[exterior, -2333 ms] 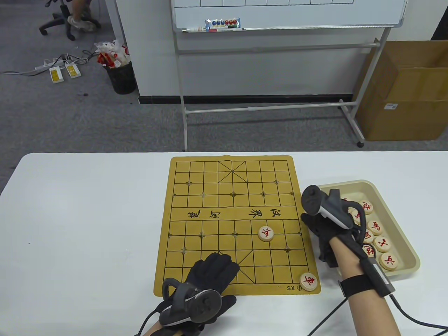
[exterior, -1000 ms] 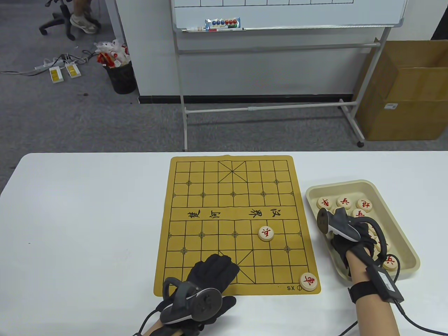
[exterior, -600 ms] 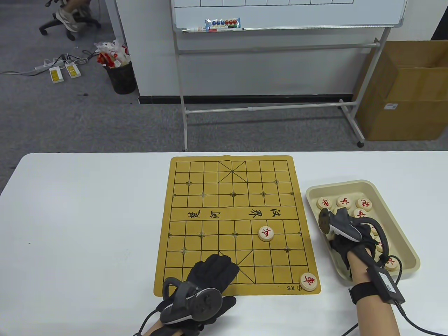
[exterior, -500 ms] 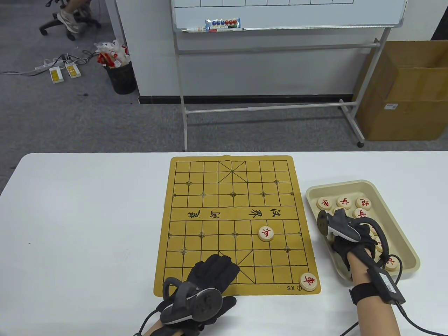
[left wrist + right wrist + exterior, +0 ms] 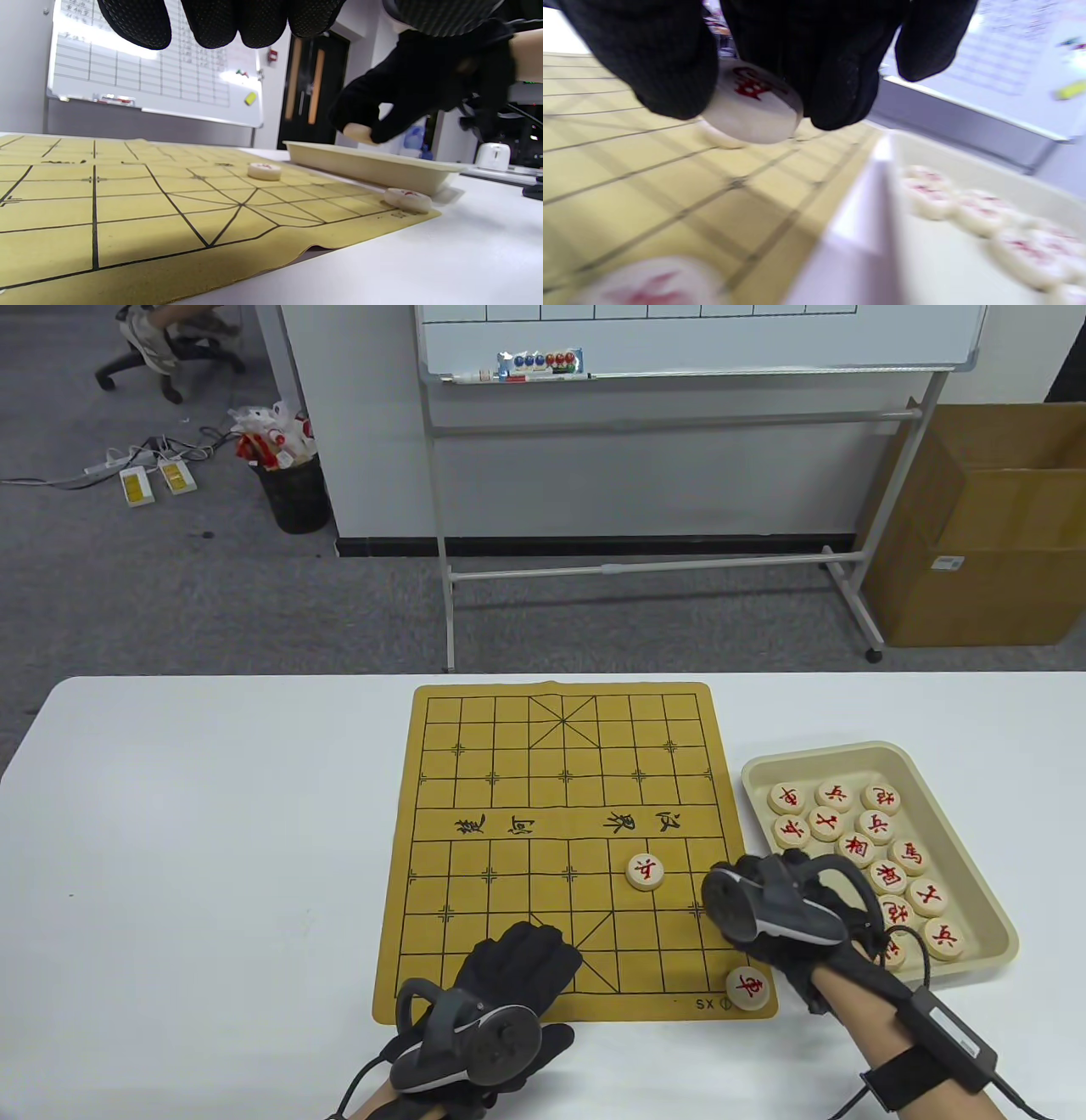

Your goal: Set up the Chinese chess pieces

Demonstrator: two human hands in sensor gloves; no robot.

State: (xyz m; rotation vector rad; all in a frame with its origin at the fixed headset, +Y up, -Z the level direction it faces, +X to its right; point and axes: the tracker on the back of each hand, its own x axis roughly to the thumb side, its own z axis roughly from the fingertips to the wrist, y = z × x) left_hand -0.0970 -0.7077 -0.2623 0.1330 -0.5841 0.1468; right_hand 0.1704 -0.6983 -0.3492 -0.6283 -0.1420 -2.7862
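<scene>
A yellow chess board mat (image 5: pixel 509 780) lies on the white table. Two round pieces with red characters sit on it: one mid-right (image 5: pixel 645 871) and one at the near right corner (image 5: pixel 748 987). My right hand (image 5: pixel 768 912) hovers over the mat's right edge and pinches a chess piece (image 5: pixel 753 103) between its fingertips; that piece also shows in the left wrist view (image 5: pixel 357 132). My left hand (image 5: pixel 501 984) rests flat on the mat's near edge, holding nothing. A beige tray (image 5: pixel 882 755) right of the mat holds several more pieces (image 5: pixel 882 875).
A whiteboard on a wheeled stand (image 5: pixel 679 560) stands behind the table. A cardboard box (image 5: pixel 984 534) is at the back right on the floor. The tray's near wall (image 5: pixel 861 228) is close below my right hand.
My right hand has lifted out of the tray with a piece and moved left over the mat's right edge. The tray's pieces are now uncovered. My left hand has not moved.
</scene>
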